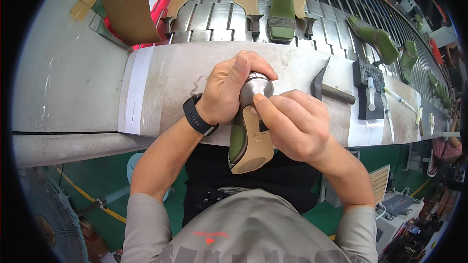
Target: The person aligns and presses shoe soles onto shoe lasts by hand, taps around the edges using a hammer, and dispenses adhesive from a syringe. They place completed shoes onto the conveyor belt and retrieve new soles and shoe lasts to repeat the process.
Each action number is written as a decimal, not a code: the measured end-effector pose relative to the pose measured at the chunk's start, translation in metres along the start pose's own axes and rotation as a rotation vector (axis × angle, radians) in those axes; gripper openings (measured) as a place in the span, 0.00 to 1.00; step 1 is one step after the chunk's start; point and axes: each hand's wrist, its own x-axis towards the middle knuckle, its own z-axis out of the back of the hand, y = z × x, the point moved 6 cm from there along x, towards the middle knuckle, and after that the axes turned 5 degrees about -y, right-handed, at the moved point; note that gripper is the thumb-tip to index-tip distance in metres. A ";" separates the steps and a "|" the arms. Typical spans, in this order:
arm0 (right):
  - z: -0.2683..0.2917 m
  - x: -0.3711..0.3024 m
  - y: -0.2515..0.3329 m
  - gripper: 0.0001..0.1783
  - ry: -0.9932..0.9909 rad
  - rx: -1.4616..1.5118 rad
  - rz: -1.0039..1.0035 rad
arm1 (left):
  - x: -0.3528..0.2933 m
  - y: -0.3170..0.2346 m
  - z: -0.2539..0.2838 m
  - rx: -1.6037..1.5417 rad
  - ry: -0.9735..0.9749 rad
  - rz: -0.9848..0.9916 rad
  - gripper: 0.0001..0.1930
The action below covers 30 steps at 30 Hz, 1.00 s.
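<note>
A shoe on a green last [237,141] is held toe toward me over the table's near edge, its underside turned up. A tan sole [258,148] lies along its bottom. My left hand [225,85] wraps round the back part, where a smooth silver-grey rounded heel end [255,87] shows. My right hand [300,122] is closed, with thumb and finger pinched at the sole's rear end against that grey surface. A small dark piece [263,125], perhaps the heel, shows beside the right fingers; the rest of it is hidden.
A hammer [336,91] lies on the table [190,63], right of my hands. Beyond it are a black block [363,109] and several syringe-like tubes and brushes [390,117]. Tan soles with dark heels [245,5] and green shoe lasts [282,12] stand on the far conveyor.
</note>
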 end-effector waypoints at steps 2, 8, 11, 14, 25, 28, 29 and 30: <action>-0.001 0.003 0.001 0.22 0.006 0.021 0.022 | 0.000 -0.001 0.001 0.013 0.013 0.005 0.39; -0.009 0.019 -0.029 0.21 0.049 0.088 -0.048 | 0.024 -0.003 0.008 0.112 0.012 0.019 0.28; -0.018 0.023 -0.042 0.18 0.051 0.022 -0.071 | 0.025 0.018 0.012 -0.135 -0.042 0.292 0.20; -0.023 0.016 -0.059 0.16 0.112 -0.054 -0.238 | 0.040 0.032 0.014 -0.061 -0.113 0.226 0.20; -0.021 0.021 -0.031 0.15 0.185 -0.078 -0.246 | 0.029 0.028 0.024 -0.091 0.221 0.076 0.32; -0.022 0.020 -0.023 0.15 0.163 -0.121 -0.241 | 0.028 0.026 0.023 -0.120 0.243 0.117 0.29; -0.022 0.020 -0.021 0.15 0.150 -0.136 -0.252 | 0.026 0.026 0.024 -0.123 0.209 0.128 0.28; -0.023 0.019 -0.019 0.15 0.154 -0.132 -0.252 | 0.025 0.027 0.024 -0.126 0.175 0.138 0.27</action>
